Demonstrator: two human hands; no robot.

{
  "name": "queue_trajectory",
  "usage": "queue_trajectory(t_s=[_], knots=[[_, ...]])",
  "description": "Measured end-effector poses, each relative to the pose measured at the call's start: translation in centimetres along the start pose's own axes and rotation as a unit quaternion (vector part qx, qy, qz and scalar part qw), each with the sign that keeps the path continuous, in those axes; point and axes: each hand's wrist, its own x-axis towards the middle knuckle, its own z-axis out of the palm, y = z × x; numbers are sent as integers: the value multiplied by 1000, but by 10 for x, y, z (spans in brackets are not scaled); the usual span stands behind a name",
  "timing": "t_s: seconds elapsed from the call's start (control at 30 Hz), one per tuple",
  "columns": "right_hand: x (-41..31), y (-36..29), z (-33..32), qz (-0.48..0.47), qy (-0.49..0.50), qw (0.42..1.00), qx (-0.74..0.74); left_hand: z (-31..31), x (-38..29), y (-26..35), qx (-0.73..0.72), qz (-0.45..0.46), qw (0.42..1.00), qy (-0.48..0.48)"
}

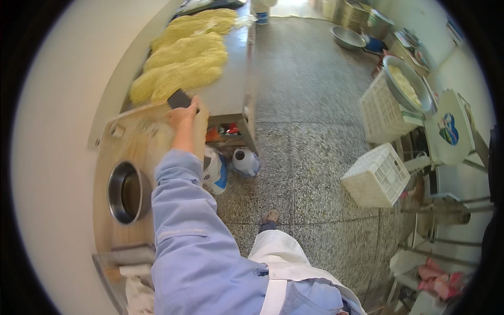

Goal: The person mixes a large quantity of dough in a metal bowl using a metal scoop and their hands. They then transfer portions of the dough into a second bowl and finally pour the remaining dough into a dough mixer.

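My left hand [184, 114] reaches forward over the far end of the wooden worktop [138, 151]. Its fingers are closed on a dark flat rectangular object [179, 99], too blurred to name more exactly. Just beyond lie heaps of thin yellow noodles [189, 59] on a smooth grey tabletop [232, 84]. Nearer to me on the wood stands a round steel pot [126, 193] with some dark liquid in the bottom. My right hand is out of view.
Under the grey table stand a plastic jug [246, 162] and a printed bag [215, 171]. To the right are white plastic crates [376, 176], a metal basin of pale dough-like food [405, 84] and a folding chair [449, 126]. Another basin [348, 37] sits farther back.
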Motion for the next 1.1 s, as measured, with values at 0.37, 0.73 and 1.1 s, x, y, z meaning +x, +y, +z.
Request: queue_trajectory(t_s=[0.37, 0.73, 1.1], knots=[[56, -41, -137, 215, 191, 865, 411, 116, -326, 161, -203, 476, 835, -189], [-199, -22, 95, 319, 373, 555, 672, 100, -817, 97, -197, 456, 644, -582], [-496, 185, 158, 166, 526, 351, 757, 46, -1229, -11, -172, 353, 481, -784]])
